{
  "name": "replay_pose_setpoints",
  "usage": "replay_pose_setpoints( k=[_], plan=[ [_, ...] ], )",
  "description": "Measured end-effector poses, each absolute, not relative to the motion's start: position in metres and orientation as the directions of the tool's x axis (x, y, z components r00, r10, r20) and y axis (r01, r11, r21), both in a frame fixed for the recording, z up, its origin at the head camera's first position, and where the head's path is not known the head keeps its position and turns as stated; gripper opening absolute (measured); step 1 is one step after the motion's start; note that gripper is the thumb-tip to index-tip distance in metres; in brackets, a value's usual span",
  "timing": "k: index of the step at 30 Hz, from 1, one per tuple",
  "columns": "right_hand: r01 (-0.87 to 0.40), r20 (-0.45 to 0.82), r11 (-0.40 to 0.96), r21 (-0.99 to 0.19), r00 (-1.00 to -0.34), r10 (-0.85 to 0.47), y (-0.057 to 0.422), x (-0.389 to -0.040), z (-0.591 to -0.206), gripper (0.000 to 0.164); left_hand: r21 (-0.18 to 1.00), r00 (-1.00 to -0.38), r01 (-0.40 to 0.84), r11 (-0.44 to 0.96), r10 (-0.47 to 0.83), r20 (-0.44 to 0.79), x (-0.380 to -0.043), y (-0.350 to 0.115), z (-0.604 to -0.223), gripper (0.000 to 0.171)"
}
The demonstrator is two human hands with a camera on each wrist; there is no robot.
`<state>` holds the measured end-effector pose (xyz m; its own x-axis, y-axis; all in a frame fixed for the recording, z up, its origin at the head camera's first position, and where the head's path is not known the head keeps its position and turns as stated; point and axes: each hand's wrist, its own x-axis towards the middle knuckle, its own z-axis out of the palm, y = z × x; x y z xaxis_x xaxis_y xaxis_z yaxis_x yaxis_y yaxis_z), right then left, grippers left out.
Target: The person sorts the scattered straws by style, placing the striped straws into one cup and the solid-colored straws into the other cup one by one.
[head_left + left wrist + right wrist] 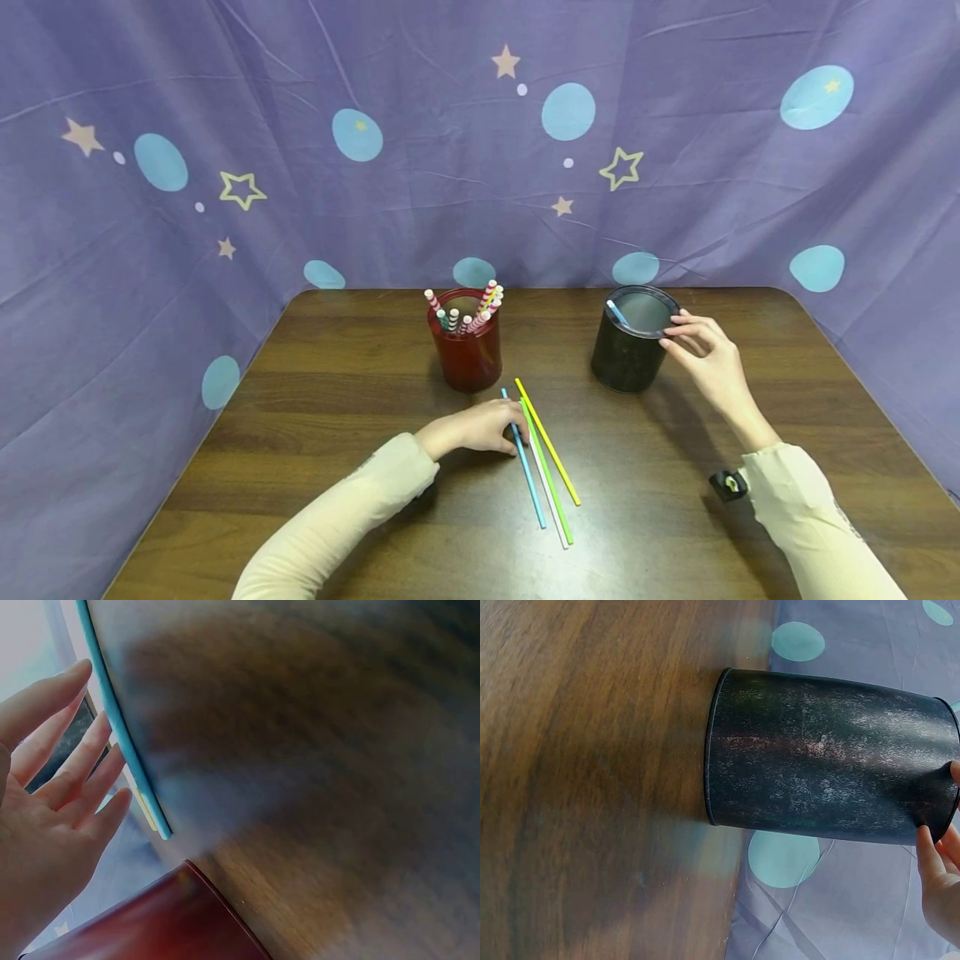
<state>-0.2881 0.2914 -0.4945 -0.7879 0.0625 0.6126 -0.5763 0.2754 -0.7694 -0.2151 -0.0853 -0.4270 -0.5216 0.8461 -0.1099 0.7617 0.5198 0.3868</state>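
Plain-coloured straws lie on the table: a blue straw [531, 483], a white straw [551, 500], a green straw [557, 492] and a yellow straw [551, 446]. My left hand [491, 423] is over the upper part of the blue one. In the left wrist view its fingers are spread and loosely bent, fingertips right at the blue straw [120, 724]. At the right, my right hand [705, 354] holds the rim of a black cup [628, 358] between thumb and fingers. Inside that cup leans a blue straw with a white end [617, 312].
A red cup [468, 358] with several striped straws [487, 304] stands behind the left hand. Both cups are upright on the brown wooden table [337, 375]. A purple curtain [450, 150] with stars and blue ovals hangs behind and beside the table.
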Motion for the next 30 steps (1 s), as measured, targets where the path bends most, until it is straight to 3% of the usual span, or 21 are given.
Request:
replay_pose_setpoints(
  k=[12, 24, 28, 30],
  plan=[
    [-0.565, 0.608, 0.302, -0.768, -0.792, 0.062, 0.290, -0.286, -0.492, 0.023, 0.358, -0.545, 0.753, 0.552, 0.828, -0.129, -0.214, -0.086, -0.434, 0.013],
    [-0.566, 0.613, 0.326, -0.757, -0.789, 0.052, 0.289, -0.284, -0.491, 0.023, 0.376, -0.519, 0.771, 0.514, 0.849, -0.097, -0.214, -0.088, -0.437, 0.007],
    [-0.576, 0.592, 0.196, -0.794, -0.805, 0.030, 0.280, -0.268, -0.471, 0.021, 0.393, -0.522, 0.761, 0.516, 0.847, -0.101, -0.214, -0.088, -0.437, 0.007],
    [-0.576, 0.592, 0.195, -0.794, -0.805, 0.030, 0.281, -0.269, -0.471, 0.021, 0.399, -0.523, 0.757, 0.518, 0.846, -0.104, -0.214, -0.088, -0.437, 0.007]
  ],
)
